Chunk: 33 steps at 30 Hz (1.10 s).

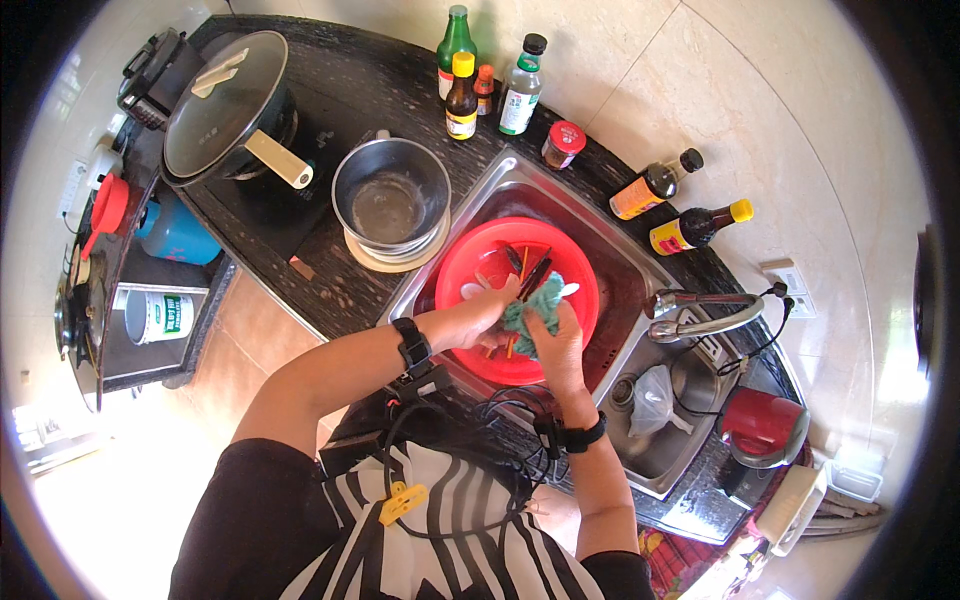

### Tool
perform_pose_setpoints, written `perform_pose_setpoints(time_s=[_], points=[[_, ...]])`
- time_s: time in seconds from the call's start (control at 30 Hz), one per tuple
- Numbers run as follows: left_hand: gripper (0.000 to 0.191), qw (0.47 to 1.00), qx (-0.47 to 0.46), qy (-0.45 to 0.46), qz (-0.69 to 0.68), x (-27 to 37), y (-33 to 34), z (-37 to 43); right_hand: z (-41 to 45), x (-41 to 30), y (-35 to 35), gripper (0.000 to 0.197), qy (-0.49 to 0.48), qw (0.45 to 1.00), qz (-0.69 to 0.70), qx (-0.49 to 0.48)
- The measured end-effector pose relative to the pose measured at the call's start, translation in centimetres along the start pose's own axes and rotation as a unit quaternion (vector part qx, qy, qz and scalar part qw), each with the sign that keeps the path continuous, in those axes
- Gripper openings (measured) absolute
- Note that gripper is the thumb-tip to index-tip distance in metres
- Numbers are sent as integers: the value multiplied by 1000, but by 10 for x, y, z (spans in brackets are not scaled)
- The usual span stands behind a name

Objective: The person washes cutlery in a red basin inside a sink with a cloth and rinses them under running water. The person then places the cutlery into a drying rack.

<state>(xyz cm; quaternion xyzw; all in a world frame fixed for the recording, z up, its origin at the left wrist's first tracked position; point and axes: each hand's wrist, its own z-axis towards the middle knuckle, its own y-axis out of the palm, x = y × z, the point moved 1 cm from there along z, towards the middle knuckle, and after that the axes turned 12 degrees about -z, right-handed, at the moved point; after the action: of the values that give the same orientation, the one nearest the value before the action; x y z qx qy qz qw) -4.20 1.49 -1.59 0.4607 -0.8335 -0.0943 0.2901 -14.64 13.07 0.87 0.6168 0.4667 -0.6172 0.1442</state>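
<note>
Both hands work over a red plastic basin [459, 259] set in a stainless-steel sink [626, 289]. My right hand [556, 341] grips a green cloth [546, 296], bunched up. A white end [571, 289], perhaps of a spoon, sticks out past the cloth. My left hand [486, 311] is against the cloth's left side, thumb up; its fingers are partly hidden, so its hold is unclear. Around and behind the cloth are chopsticks [525, 259] and dark utensils [536, 274]. A pale spoon-like piece [471, 291] lies in the basin, left of them.
A metal pot [390, 191] stands left of the sink, near a lidded pan [225, 112]. Sauce bottles [461, 97] and a red-lidded jar [562, 146] line the wall side. The faucet [709, 304] arches over a smaller sink holding a plastic bag [652, 401]. A red kettle [761, 427] stands beyond.
</note>
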Motion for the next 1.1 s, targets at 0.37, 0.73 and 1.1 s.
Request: perform_pose_setpoints(time_s=[0.37,0.73,1.1], points=[[46,988,-74,69,118,-5,-5,-6,43,62,-38,17,-2,984,-148,95],[24,971,-236,13,-13,-5,-11,3,35,32,-32,10,56,985,127,98],[23,976,-187,84,81,-2,-7,-19,32,25,-30,23,-148,932,-277,179]])
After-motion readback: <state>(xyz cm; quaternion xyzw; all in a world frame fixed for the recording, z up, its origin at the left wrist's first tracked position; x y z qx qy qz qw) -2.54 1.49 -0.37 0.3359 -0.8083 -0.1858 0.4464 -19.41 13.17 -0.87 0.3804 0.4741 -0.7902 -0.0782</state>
